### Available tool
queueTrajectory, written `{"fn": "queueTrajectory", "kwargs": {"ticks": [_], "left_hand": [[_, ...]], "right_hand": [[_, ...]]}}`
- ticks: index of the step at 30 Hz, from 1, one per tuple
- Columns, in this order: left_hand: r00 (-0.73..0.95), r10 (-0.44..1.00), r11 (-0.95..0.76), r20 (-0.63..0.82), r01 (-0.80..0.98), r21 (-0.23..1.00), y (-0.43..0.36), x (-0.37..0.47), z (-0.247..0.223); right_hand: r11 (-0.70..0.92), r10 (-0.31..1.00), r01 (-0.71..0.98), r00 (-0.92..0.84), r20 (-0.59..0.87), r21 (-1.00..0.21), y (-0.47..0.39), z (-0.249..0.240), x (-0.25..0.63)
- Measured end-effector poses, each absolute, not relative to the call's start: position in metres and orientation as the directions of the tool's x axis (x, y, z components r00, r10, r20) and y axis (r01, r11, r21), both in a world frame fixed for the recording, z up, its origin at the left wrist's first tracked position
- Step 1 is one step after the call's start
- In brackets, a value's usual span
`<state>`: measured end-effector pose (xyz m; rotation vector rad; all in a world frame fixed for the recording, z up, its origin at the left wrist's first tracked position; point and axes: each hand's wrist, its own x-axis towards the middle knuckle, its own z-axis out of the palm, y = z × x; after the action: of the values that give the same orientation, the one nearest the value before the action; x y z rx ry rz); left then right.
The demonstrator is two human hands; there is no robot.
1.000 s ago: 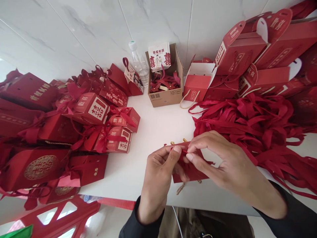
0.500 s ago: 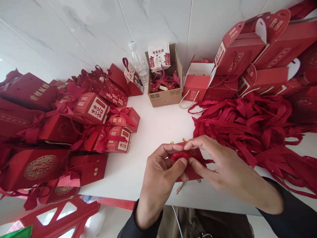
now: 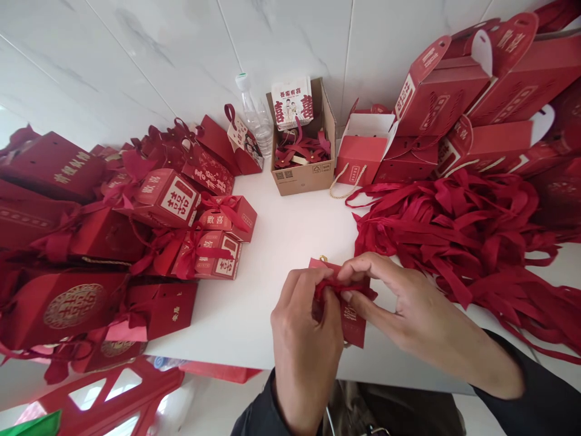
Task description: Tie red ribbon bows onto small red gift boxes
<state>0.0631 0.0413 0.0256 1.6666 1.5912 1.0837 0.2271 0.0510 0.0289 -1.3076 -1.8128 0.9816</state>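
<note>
A small red box (image 3: 353,324) with gold print lies near the table's front edge, turned at an angle. A red ribbon (image 3: 338,287) is bunched across its top. My left hand (image 3: 308,321) pinches the ribbon from the left, its thumb and fingers bent over it. From the right, my right hand (image 3: 390,297) closes thumb and fingertips on the same ribbon. The fingers hide part of the box and the ribbon's knot or loop. A gold cord end (image 3: 323,258) shows at the box's far edge.
Finished-looking red boxes with bows (image 3: 213,254) are piled at the left. Loose red ribbons (image 3: 454,236) heap at the right, below stacked red boxes (image 3: 447,91). A cardboard box (image 3: 303,180) and a clear bottle (image 3: 256,118) stand by the wall on the white table (image 3: 281,230).
The small box has turned, and its printed side now shows. My left hand has moved slightly right and rolled over, its fingers bunched on the ribbon. My right hand stays close by.
</note>
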Motion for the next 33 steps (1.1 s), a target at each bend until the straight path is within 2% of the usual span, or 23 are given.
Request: {"fn": "queueTrajectory", "kwargs": {"ticks": [5,10,14,20,24,30,33], "left_hand": [[-0.005,0.964,-0.22,0.266,0.546,0.808,0.039,0.059,0.02],[-0.001,0.908,-0.346,0.419,0.563,0.751,0.034,0.059,0.013],[-0.008,0.905,-0.341,0.426,0.585,0.736,0.034,0.058,0.013],[-0.038,0.905,-0.301,0.423,0.646,0.702,0.029,0.056,0.017],[-0.073,0.935,-0.229,0.347,0.624,0.747,0.018,0.056,0.022],[-0.208,0.977,0.077,0.055,0.579,0.812,0.007,0.045,0.041],[-0.247,0.969,0.13,0.028,0.596,0.793,0.012,0.033,0.052]], "right_hand": [[0.094,0.962,0.379,-0.271,-0.013,-0.92,0.051,0.033,0.23],[0.078,0.967,0.467,-0.25,-0.047,-0.881,0.053,0.034,0.231],[0.085,0.952,0.479,-0.298,-0.071,-0.874,0.055,0.034,0.229],[0.033,0.955,0.437,-0.278,-0.101,-0.899,0.055,0.034,0.229],[0.051,0.974,0.473,-0.219,-0.062,-0.88,0.054,0.033,0.229],[0.066,0.971,0.503,-0.232,-0.061,-0.862,0.055,0.03,0.231],[0.064,0.971,0.501,-0.231,-0.062,-0.863,0.054,0.03,0.233]]}}
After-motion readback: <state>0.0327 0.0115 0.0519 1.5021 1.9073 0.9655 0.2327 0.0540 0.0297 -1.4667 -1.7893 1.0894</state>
